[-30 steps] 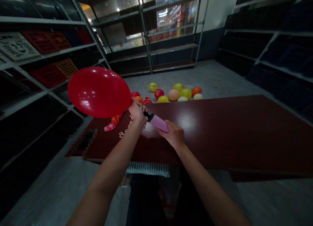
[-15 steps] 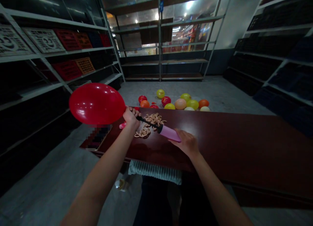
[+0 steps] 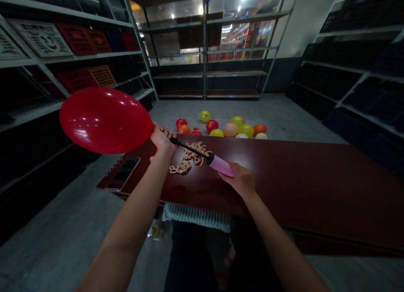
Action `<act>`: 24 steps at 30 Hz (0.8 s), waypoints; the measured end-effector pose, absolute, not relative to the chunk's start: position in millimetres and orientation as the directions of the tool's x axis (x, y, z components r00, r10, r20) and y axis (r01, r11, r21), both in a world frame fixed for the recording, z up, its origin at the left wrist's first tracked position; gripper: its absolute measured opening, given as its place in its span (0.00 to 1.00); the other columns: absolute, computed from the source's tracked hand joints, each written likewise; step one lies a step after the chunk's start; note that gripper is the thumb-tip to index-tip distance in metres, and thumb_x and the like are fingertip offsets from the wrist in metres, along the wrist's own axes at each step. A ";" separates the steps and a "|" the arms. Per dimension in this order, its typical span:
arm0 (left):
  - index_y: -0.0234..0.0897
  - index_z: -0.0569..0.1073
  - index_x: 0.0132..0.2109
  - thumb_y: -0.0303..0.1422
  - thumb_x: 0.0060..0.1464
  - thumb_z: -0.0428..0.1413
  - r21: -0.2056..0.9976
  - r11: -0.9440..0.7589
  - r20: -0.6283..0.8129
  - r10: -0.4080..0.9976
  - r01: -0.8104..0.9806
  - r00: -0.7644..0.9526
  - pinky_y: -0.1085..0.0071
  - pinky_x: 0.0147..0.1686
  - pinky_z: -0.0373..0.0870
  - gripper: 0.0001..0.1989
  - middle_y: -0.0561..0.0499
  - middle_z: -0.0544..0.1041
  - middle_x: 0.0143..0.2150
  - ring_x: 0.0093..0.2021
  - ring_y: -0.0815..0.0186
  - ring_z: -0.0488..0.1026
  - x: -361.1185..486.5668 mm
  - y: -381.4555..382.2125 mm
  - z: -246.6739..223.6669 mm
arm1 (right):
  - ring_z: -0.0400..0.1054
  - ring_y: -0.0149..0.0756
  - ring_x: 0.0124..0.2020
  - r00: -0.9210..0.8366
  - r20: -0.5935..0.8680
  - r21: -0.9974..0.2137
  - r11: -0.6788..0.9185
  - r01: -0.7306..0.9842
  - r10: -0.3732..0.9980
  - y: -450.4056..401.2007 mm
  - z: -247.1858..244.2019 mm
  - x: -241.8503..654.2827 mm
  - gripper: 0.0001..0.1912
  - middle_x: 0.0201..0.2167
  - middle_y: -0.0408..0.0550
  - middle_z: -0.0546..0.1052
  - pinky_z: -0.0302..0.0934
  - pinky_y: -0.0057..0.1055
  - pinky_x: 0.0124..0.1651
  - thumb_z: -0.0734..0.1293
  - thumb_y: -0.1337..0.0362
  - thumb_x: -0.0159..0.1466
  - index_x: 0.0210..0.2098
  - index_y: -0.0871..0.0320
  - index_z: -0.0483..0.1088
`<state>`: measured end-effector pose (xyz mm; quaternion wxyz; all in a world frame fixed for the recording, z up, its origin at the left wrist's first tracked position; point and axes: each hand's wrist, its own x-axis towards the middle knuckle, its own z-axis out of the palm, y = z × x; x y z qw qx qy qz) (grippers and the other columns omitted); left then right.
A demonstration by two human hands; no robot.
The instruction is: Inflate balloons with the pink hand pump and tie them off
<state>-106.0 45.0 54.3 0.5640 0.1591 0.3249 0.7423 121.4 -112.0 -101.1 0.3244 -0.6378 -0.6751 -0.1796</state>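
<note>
While the pump [image 3: 220,164] is slanting between the two hands, its long axis is running from the right hand [image 3: 241,179] leftward and away to the left hand [image 3: 163,139]. Nearest, the right fingers are curling closed around the pink barrel [image 3: 222,165], and a stretch of black rod [image 3: 195,150] is showing between barrel and left hand. The left fingers are wrapping snugly round the place where rod and red balloon [image 3: 105,120] are meeting; they are hiding the neck, so how the two are joining I cannot tell. The red balloon is hanging in the air directly left of the left hand, its long axis lying nearly crosswise; the left hand is touching it, while the right is sitting well apart. Beneath the rod, pale curled pieces [image 3: 188,156] are lying on the worktop [image 3: 299,178]. Beyond, small balloons [image 3: 230,130] are resting on the floor [image 3: 284,111] before a shelf [image 3: 233,73].
</note>
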 end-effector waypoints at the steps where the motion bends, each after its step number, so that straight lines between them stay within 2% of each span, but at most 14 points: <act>1: 0.40 0.53 0.27 0.46 0.67 0.51 0.666 -0.159 -0.117 0.943 -0.729 -0.312 0.75 0.15 0.50 0.24 0.61 0.49 0.17 0.13 0.74 0.48 -101.0 44.8 56.4 | 0.77 0.40 0.34 0.033 0.677 -0.179 0.122 0.976 0.736 -111.2 -102.1 121.5 0.22 0.37 0.51 0.83 0.63 0.32 0.37 0.71 0.51 0.63 0.49 0.60 0.75; 9: 0.40 0.54 0.26 0.39 0.70 0.48 0.729 -0.138 -0.048 0.967 -0.671 -0.251 0.74 0.14 0.49 0.22 0.61 0.50 0.16 0.13 0.74 0.48 -35.0 21.9 46.7 | 0.78 0.41 0.36 0.137 0.659 -0.316 0.107 0.943 0.739 -107.1 -105.9 121.7 0.22 0.41 0.53 0.84 0.63 0.32 0.39 0.71 0.50 0.63 0.49 0.59 0.75; 15: 0.40 0.55 0.27 0.40 0.68 0.51 0.742 -0.073 -0.061 0.983 -0.666 -0.175 0.75 0.15 0.50 0.22 0.61 0.51 0.16 0.13 0.74 0.50 5.5 8.9 16.9 | 0.77 0.41 0.37 0.204 0.598 -0.378 0.049 0.925 0.775 -106.7 -102.2 119.5 0.23 0.42 0.52 0.83 0.61 0.32 0.37 0.70 0.48 0.63 0.50 0.58 0.73; 18: 0.40 0.55 0.27 0.40 0.68 0.50 0.746 -0.084 -0.064 0.978 -0.661 -0.196 0.75 0.16 0.50 0.21 0.62 0.51 0.16 0.13 0.74 0.50 4.4 8.6 19.2 | 0.76 0.42 0.38 0.194 0.568 -0.335 0.010 0.942 0.800 -106.3 -97.4 115.0 0.23 0.43 0.52 0.82 0.60 0.32 0.36 0.71 0.52 0.63 0.52 0.57 0.71; 22: 0.40 0.54 0.28 0.36 0.69 0.48 0.721 -0.075 -0.102 0.972 -0.689 -0.212 0.74 0.16 0.49 0.19 0.62 0.50 0.16 0.12 0.74 0.49 -14.2 12.7 33.7 | 0.75 0.42 0.41 0.102 0.516 -0.206 0.007 0.979 0.851 -109.9 -74.0 111.3 0.22 0.44 0.52 0.81 0.60 0.32 0.38 0.70 0.62 0.63 0.56 0.57 0.68; 24: 0.40 0.54 0.28 0.35 0.68 0.47 0.691 -0.071 -0.134 0.965 -0.720 -0.224 0.74 0.17 0.50 0.18 0.62 0.50 0.17 0.13 0.74 0.49 -28.8 17.2 42.0 | 0.75 0.43 0.42 0.028 0.495 -0.133 0.044 0.990 0.868 -114.4 -53.8 112.6 0.23 0.44 0.51 0.81 0.60 0.33 0.38 0.70 0.63 0.63 0.56 0.57 0.68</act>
